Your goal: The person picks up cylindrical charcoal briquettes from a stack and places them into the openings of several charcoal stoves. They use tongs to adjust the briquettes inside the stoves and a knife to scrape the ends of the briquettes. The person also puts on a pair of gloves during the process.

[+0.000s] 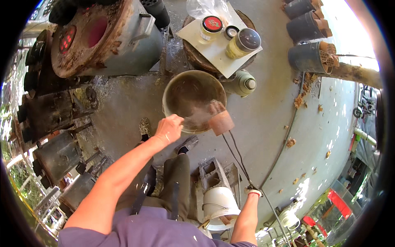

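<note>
One pinkish-brown cylinder, its top end rough and holed, sits at the tips of my tongs, at 4 o'clock on the rim of the round basin; I cannot tell whether it touches that rim. Grey dust blurs the basin's inside beside it. My right hand, at 5 o'clock from the basin, is clamped around the handle end of these long, dark tongs. My left hand is near the basin's rim between 7 and 8 o'clock, fingers curled in; I cannot tell whether they grip anything. My shoes are at 6 o'clock on the grey floor.

Between 2 and 3 o'clock, just beyond the basin, is a grey-green flask. At 1 o'clock a white square surface carries a red-lidded jar, a dark-lidded jar, a small round lid and a clear plastic bag.

Farther out, a large rusty-topped stove is at 10 o'clock, with a red-glowing holed block in its top. A dark bucket at 2 o'clock holds brown holed blocks. Dry leaves lie at 4 o'clock, and a white bucket is between 5 and 6.
</note>
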Demonstrator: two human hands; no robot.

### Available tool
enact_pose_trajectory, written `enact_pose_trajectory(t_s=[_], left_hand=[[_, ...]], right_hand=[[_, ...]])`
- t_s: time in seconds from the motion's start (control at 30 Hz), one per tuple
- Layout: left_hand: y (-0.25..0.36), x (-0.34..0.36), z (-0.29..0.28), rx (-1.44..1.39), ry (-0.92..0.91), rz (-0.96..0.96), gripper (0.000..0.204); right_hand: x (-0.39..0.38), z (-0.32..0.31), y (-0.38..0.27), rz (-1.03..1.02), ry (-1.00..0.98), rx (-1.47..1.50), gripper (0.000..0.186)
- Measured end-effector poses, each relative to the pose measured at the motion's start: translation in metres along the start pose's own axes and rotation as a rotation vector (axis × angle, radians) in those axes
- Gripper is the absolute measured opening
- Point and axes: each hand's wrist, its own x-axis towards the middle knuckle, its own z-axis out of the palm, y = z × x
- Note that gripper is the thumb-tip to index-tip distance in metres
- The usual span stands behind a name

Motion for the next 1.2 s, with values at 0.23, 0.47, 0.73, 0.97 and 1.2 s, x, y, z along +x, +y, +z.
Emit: enact_pose_trajectory(t_s=[0.23, 0.47, 0.73, 0.97, 1.2], left_hand=[[-0.020, -0.013, -0.023, -0.104, 0.107, -0.155, 0.021], [-0.054, -0.034, -0.039, -0.098, 0.150, -0.217, 0.020], [-0.049, -0.053, -0.058, -0.178, 0.207, -0.124, 0.021], [0.034, -0.063, -0.140, -0.178, 0.449, 0.296, 0.028], [-0.031, -0.036, -0.018, -0.169, 0.184, -0.039, 0.019]], right_hand=[[-0.008, 0.015, 0.007, -0.072, -0.060, -0.061, 0.042], [-0.092, -0.047, -0.063, -0.058, -0.190, -0.039, 0.044], [-0.075, -0.035, -0.063, -0.112, -0.288, -0.052, 0.048], [-0.061, -0.015, -0.059, -0.133, -0.275, -0.109, 0.048], [-0.055, -0.009, -0.055, -0.157, -0.220, -0.149, 0.049]])
